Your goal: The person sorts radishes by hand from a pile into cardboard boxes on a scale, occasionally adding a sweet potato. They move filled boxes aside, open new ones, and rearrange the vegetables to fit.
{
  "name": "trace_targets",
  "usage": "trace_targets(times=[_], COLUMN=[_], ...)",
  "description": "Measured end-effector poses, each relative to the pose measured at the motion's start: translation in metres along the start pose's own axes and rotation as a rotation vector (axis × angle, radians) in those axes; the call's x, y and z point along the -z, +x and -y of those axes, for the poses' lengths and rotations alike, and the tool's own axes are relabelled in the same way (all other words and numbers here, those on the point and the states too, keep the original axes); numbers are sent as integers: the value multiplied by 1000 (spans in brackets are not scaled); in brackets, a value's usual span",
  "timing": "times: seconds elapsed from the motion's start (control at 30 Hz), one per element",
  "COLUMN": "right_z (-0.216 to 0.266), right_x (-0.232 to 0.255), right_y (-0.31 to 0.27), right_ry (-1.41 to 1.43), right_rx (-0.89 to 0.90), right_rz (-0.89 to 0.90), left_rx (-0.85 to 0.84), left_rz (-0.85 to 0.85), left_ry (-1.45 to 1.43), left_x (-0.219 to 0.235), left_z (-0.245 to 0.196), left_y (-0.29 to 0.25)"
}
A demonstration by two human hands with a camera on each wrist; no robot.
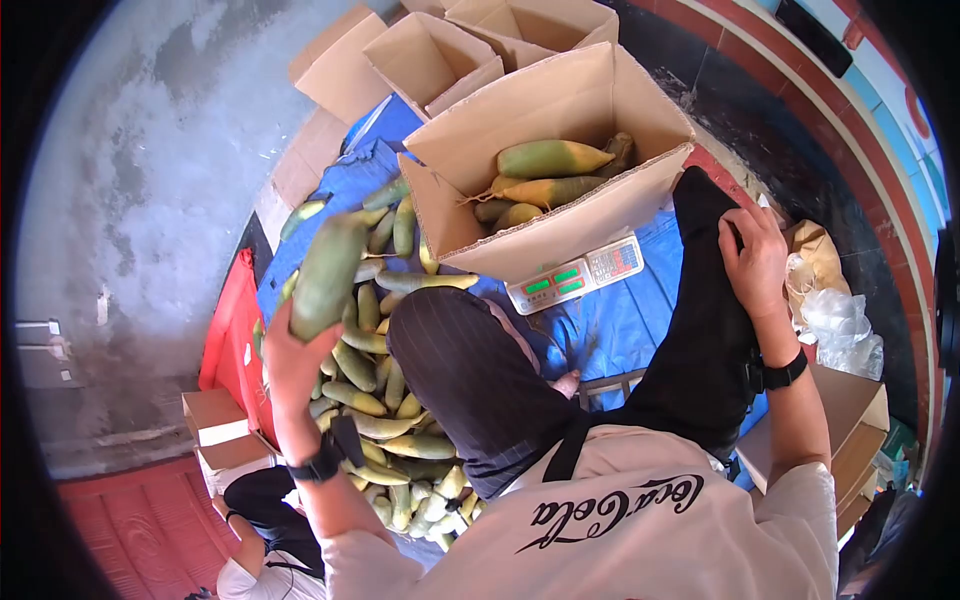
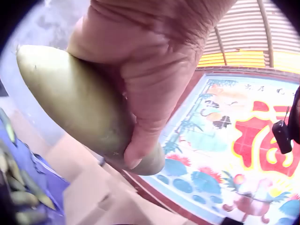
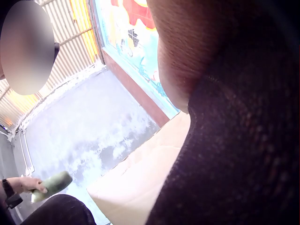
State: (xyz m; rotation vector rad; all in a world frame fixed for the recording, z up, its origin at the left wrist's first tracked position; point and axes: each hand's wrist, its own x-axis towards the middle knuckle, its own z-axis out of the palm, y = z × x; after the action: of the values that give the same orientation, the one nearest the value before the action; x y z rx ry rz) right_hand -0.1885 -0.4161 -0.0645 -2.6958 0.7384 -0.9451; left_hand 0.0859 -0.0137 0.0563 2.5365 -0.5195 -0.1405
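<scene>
My left hand [image 1: 292, 368] grips a thick green radish [image 1: 330, 275], holding it up above the heap at the left. In the left wrist view the thumb lies along the pale-ended radish [image 2: 70, 101]. Many more green radishes [image 1: 355, 365] lie heaped on a blue sheet [image 1: 630, 330] beside my left knee. Ahead, an open cardboard box [image 1: 580, 235] holds several radishes [image 1: 550, 160] and stands over a scale [image 1: 560, 285] with lit green displays. My right hand [image 1: 755, 255] rests on my right knee, fingers loosely bent, holding nothing.
More open cardboard boxes [image 1: 430, 60] stand behind the filled one. A grey wall [image 1: 150, 200] runs along the left. Another person [image 1: 270, 550] sits at the lower left near small boxes [image 1: 225, 430]. Plastic bags [image 1: 840, 325] lie at the right.
</scene>
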Motion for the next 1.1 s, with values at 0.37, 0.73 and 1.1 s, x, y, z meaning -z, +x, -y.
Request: trace_targets(times=[0.37, 0.73, 1.1], right_z=[-10, -13, -13], right_x=[7, 8, 4], right_y=[-5, -7, -8], right_ry=[51, 79, 35], right_rx=[-48, -59, -32], right_rz=[-55, -48, -16], left_rx=[-495, -385, -165], left_rz=[420, 94, 45], left_ry=[-11, 29, -114], left_x=[-149, -99, -109], left_z=[-123, -53, 24], left_y=[124, 66, -25])
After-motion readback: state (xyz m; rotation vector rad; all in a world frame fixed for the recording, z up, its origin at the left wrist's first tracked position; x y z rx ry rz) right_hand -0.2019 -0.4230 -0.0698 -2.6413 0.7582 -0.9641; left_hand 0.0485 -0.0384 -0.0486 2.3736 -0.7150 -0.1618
